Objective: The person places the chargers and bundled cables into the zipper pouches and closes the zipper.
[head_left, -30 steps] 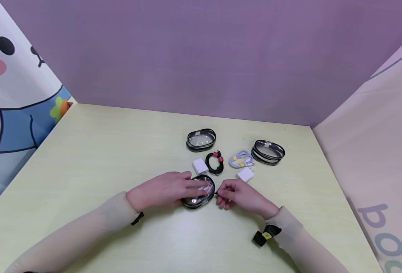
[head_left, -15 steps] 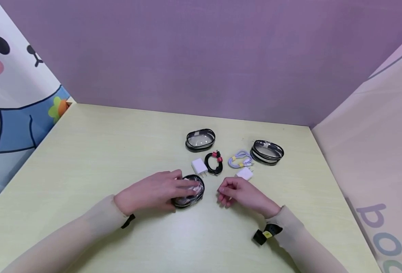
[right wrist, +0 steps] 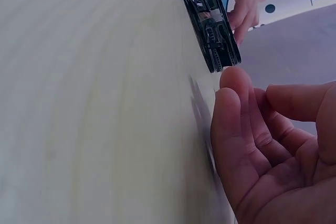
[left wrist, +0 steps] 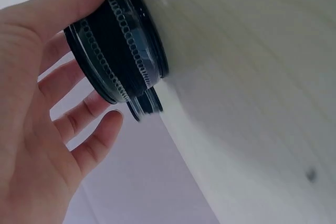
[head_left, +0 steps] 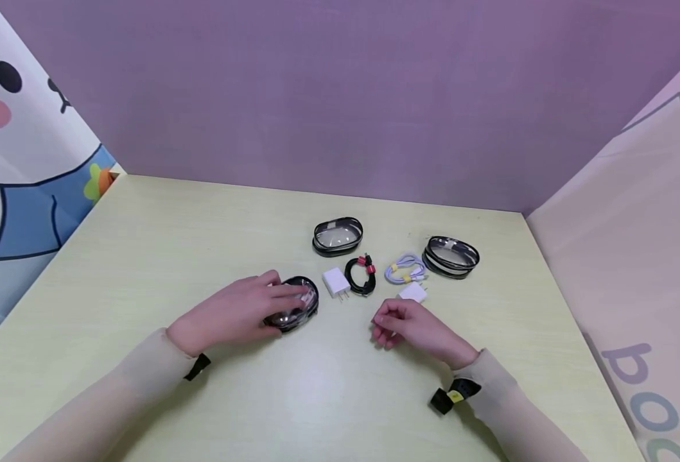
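Note:
My left hand (head_left: 226, 314) grips a small oval clear zip case (head_left: 312, 300) with black trim, left of the middle of the table. Its fingers spread over the top while the thumb presses the side wall, as the left wrist view shows of the case (left wrist: 118, 35). White contents show through the clear top. My right hand (head_left: 417, 330) rests low over the table, apart from the case, its fingers loosely curled and nothing between them. A white charger plug (head_left: 412, 292) lies just beyond that hand, partly hidden by it.
Two more clear black-trimmed cases stand farther back, a left case (head_left: 337, 237) and a right case (head_left: 451, 258). Between the hands and these lie another white charger plug (head_left: 336, 282), a coiled black cable (head_left: 360, 277) and a coiled lilac cable (head_left: 406, 269). A purple panel (head_left: 328, 96) rises behind.
My left hand has slid the case left and slightly away from me, apart from the right hand. The right hand has let go of the case's edge and stays almost in place.

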Available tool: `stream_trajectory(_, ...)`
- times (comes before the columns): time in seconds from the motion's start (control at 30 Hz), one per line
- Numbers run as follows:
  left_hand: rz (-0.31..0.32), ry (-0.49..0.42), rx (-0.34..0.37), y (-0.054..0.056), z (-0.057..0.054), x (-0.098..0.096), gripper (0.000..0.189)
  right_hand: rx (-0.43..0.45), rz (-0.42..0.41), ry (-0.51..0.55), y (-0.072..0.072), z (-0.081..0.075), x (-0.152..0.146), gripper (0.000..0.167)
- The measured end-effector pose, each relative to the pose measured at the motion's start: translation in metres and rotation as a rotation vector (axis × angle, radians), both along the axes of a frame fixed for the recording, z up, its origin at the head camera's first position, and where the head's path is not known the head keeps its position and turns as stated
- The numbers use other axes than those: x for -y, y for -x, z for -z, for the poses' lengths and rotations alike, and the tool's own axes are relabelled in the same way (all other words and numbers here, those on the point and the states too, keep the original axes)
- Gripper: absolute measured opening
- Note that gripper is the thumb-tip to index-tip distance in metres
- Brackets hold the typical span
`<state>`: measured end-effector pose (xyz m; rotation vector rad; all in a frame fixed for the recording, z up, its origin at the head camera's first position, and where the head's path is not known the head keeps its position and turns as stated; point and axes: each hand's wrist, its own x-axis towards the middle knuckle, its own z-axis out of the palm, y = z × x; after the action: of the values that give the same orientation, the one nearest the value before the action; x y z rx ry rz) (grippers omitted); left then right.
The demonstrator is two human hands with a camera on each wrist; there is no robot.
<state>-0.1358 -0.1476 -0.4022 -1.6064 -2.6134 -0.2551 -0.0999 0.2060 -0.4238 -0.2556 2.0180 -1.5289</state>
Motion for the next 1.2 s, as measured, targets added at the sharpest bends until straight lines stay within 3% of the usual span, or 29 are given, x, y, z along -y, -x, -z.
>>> stream_trajectory(0.27, -0.055, -0.061, -0.054, 0.009, 0.006, 0.019, 0.059, -0.002, 0.013, -0.002, 0.000, -0.001, -0.005, 0.019)
stream_trajectory(0.63, -0.164, -0.026, -0.014, 0.012, 0.003, 0.036, 0.055, -0.016, 0.019, 0.014, 0.001, 0.000, -0.012, 0.021)
stream_trajectory(1.07, -0.231, -0.008, -0.035, 0.023, 0.002, 0.054, 0.061, -0.028, 0.027, 0.040, 0.003, -0.002, -0.014, 0.024)
stream_trajectory(1.2, -0.242, -0.014, -0.069, 0.027, 0.003, 0.061, 0.063, -0.044, 0.025, 0.030, 0.005, -0.004, -0.016, 0.023)
